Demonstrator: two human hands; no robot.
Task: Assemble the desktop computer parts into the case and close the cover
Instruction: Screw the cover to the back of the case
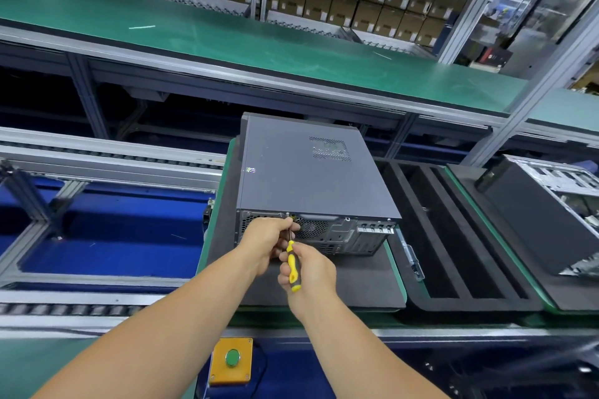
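A dark grey desktop case (311,172) lies on its side on a black foam pad (350,282), with the side cover on top and its rear panel facing me. My right hand (312,272) grips the yellow-and-black handle of a screwdriver (292,264). The shaft runs up to the top edge of the rear panel. My left hand (267,236) pinches the shaft near its tip, just in front of the rear panel. The tip itself is hidden by my fingers.
A black foam tray (453,236) with long slots sits right of the case. Another opened case (551,214) lies at the far right. A green button on an orange box (231,359) is at the near edge. Roller rails and a blue belt lie left.
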